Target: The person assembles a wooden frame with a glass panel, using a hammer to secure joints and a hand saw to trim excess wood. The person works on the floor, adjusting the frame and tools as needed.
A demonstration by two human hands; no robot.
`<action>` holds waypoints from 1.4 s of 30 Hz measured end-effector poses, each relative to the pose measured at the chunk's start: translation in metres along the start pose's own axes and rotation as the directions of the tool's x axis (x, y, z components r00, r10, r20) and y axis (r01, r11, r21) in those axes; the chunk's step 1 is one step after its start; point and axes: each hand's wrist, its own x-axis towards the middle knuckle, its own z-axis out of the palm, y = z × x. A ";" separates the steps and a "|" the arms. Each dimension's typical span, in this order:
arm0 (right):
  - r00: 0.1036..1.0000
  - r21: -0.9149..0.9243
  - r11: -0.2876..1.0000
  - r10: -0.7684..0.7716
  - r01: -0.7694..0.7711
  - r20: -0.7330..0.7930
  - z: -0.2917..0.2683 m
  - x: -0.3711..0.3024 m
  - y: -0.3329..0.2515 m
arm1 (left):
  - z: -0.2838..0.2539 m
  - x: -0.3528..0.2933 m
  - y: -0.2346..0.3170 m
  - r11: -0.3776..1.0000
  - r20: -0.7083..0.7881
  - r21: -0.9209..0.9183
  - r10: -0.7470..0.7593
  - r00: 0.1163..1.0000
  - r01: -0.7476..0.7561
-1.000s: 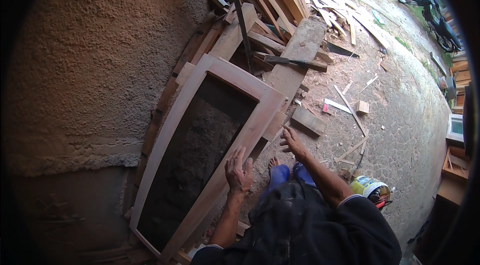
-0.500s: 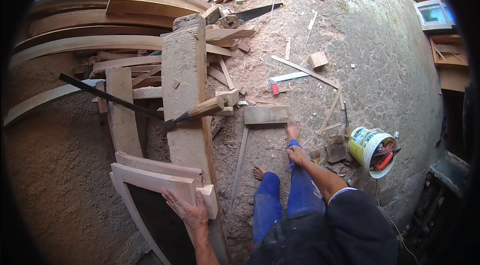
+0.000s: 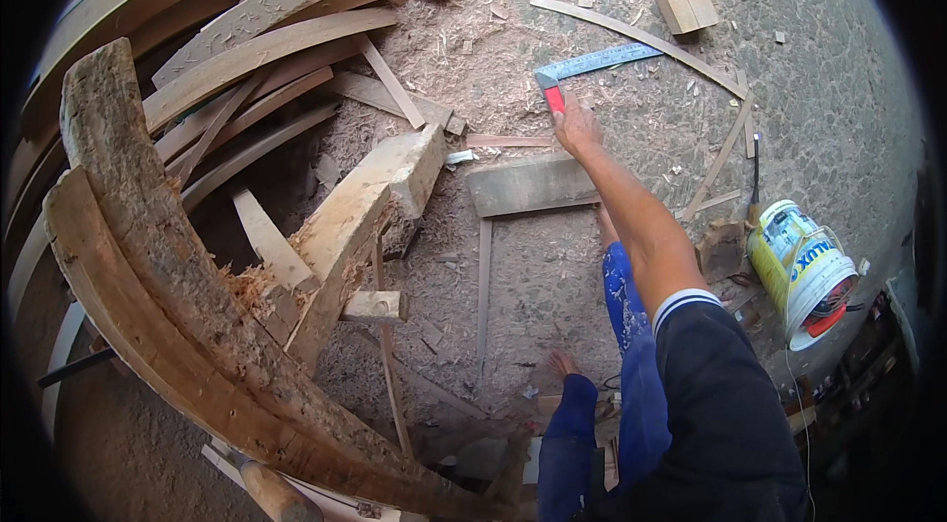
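Note:
Bent far forward, I reach down to the ground with my right hand [image 3: 578, 127]. Its fingers are closed at the red handle of a try square [image 3: 604, 61], whose metal blade points right across the shavings. A wooden block [image 3: 533, 184] lies just below that hand, with a thin strip [image 3: 484, 295] running from it toward my feet. My left hand is out of view. At the lower left, part of the pale wooden frame [image 3: 330, 500] shows beneath the bench beam [image 3: 237, 315], beside a rounded wooden handle [image 3: 279, 492].
Long boards [image 3: 296, 34] are piled at the upper left. A yellow and white bucket [image 3: 804, 270] with tools stands on the right, a cord trailing from it. Thin strips [image 3: 641, 29] and a small wood cube [image 3: 688, 9] lie on the shaving-strewn ground.
My view has tipped lower and closer to the ground. My right hand has gone from my knee to the try square's handle. My left hand, earlier resting on the wooden frame, has left the view.

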 end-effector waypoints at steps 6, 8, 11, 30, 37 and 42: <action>0.996 -0.187 0.981 -0.063 0.051 -0.059 0.030 0.046 -0.011 | 0.001 0.015 0.005 0.998 0.040 0.065 0.009 0.999 -0.012; 1.000 -0.206 0.978 -0.020 0.023 0.018 0.030 0.041 -0.009 | -0.004 0.011 0.007 0.997 0.045 0.074 0.004 0.999 -0.008; 0.981 -0.268 0.961 -0.007 0.060 0.192 0.012 0.013 0.000 | -0.019 -0.004 0.010 0.997 0.033 0.079 -0.025 0.999 0.022; 0.981 -0.302 0.934 -0.186 0.194 0.055 0.071 0.011 -0.010 | -0.026 0.001 0.014 0.986 0.023 0.164 -0.048 0.999 0.044; 0.934 -0.081 0.933 -0.355 0.351 -0.045 -0.092 -0.103 -0.023 | -0.030 -0.031 0.013 0.993 -0.077 0.056 -0.098 0.992 0.102; 0.837 0.215 0.869 -0.320 0.446 -0.445 -0.233 -0.203 -0.036 | -0.011 -0.042 -0.003 0.995 -0.143 -0.057 0.068 0.987 -0.077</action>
